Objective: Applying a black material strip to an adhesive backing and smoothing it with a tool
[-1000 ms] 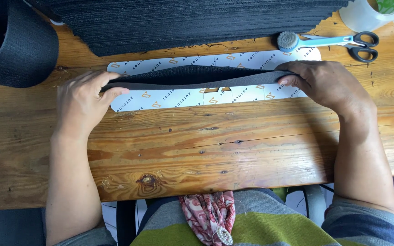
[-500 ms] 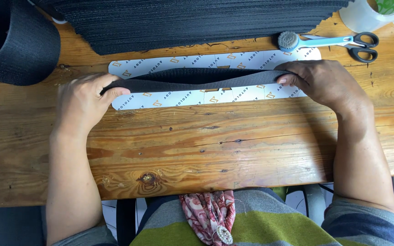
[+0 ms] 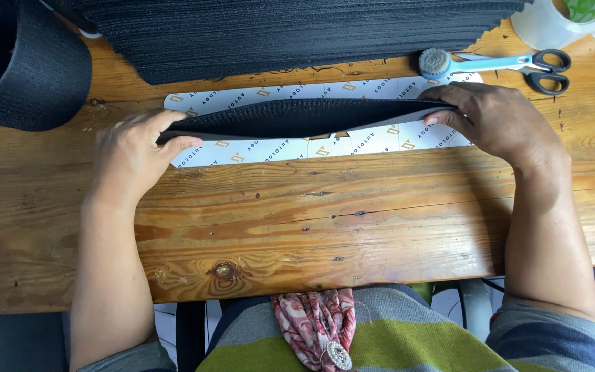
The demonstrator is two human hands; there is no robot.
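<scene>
A long black fabric strip [image 3: 297, 117] is stretched between my two hands above a white printed card strip [image 3: 380, 141] that lies flat on the wooden table [image 3: 311, 220]. My left hand [image 3: 132, 155] pinches the strip's left end between thumb and fingers. My right hand [image 3: 494, 120] grips the right end, fingers curled over it. The black strip bows slightly upward in the middle and covers much of the card's centre.
A big stack of black fabric strips [image 3: 290, 31] fills the table's far side. A black roll [image 3: 25, 65] sits at far left. Blue-handled scissors [image 3: 518, 65] and a clear container [image 3: 559, 21] lie far right. The table's near edge meets my lap.
The black strip has opened up and bowed wider between my hands. Both hands stay at its ends, shifted only slightly.
</scene>
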